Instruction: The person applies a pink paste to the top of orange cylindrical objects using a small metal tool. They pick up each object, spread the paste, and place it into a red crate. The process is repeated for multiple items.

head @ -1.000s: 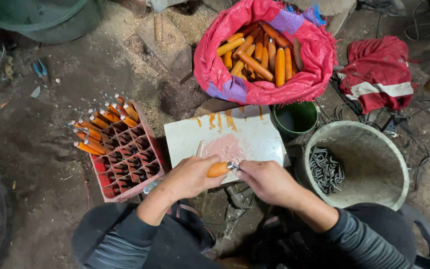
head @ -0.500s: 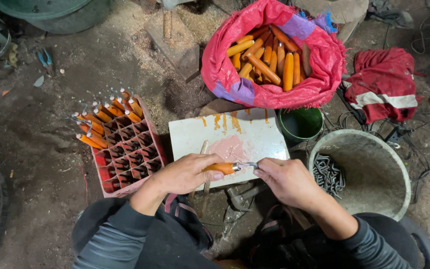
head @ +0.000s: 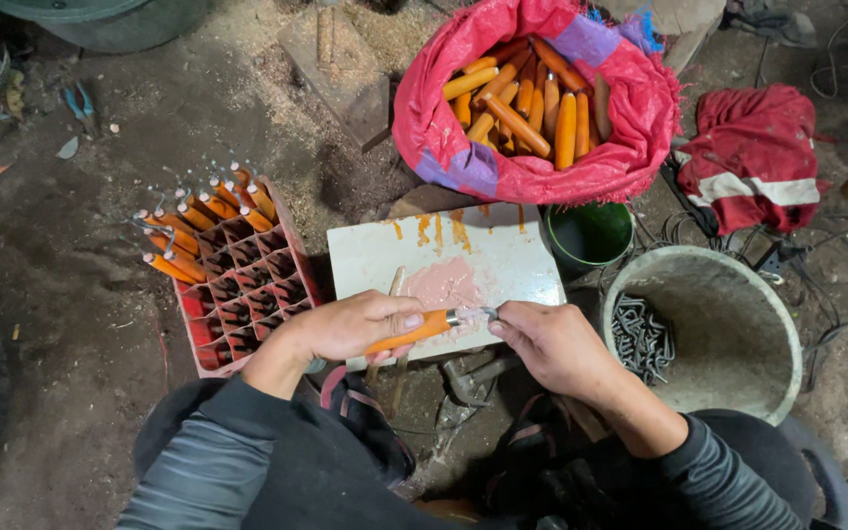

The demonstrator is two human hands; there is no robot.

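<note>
My left hand [head: 355,327] grips an orange wooden handle [head: 414,329] lying level over the near edge of a white board [head: 463,257] smeared pink. My right hand [head: 547,344] pinches a small metal piece [head: 475,314] at the handle's ferrule end. Both hands meet just in front of my lap. What the right fingers hold beyond that metal tip is hidden.
A red crate [head: 247,290] at left holds several finished orange handles [head: 198,226] in its cells. A pink sack [head: 620,147] of bare orange handles [head: 527,98] sits behind the board. A pale bucket [head: 738,334] with metal hooks [head: 640,339] stands at right, a green cup [head: 589,236] beside it, red cloth [head: 753,157] beyond.
The handle has turned from bunched between both hands to lying level, left hand sliding along it. My right hand has drawn to the right, at the metal end.
</note>
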